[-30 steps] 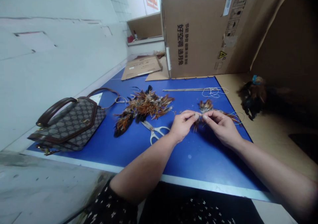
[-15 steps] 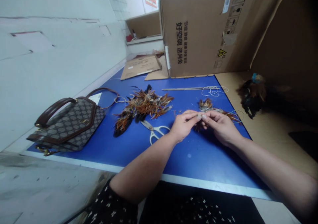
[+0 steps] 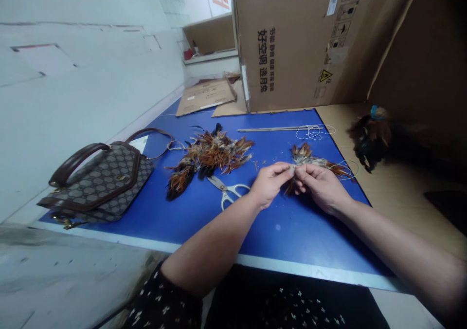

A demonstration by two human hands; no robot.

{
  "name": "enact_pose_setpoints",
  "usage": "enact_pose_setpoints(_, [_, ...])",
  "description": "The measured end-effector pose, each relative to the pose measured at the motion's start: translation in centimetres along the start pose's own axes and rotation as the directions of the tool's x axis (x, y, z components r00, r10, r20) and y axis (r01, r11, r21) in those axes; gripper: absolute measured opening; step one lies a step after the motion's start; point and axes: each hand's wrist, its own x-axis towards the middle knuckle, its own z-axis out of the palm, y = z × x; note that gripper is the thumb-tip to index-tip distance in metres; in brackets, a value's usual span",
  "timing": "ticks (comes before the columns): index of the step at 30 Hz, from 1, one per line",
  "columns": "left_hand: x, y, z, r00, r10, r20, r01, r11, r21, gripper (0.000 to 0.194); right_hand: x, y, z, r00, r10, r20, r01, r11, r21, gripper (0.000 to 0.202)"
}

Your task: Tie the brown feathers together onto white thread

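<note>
The left hand (image 3: pixel 269 185) and right hand (image 3: pixel 321 188) are meeting fingertip to fingertip above the blue desk (image 3: pixel 204 222), both pinching the bound end of a small bundle of brown and orange feathers (image 3: pixel 304 161). It looks feather-light, soft and easily crushed, so gripping at the quills seems wisest. Silver scissors (image 3: pixel 228 191) are lying left; farther off, a loose feather pile (image 3: pixel 211 156).

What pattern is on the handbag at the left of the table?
The handbag has a grey-brown repeating geometric print with dark brown trim and handle; it shows in the head view.
</note>
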Motion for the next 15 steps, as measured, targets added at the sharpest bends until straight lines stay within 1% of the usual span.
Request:
enact_pose_setpoints(4, [0.16, -0.36, -0.21, 1.0, -0.005, -0.025, 0.005, 1.0, -0.003, 0.037, -0.03, -0.03, 0.08, 1.0, 0.002, 0.019, -0.002, 1.0, -0.003, 0.041])
enact_pose_setpoints(15, [0.06, -0.21, -0.28, 1.0, -0.021, -0.002, 0.021, 1.0, -0.014, 0.039, -0.06, -0.24, 0.26, 0.999, -0.009, 0.041, 0.009, 1.0, -0.004, 0.04])
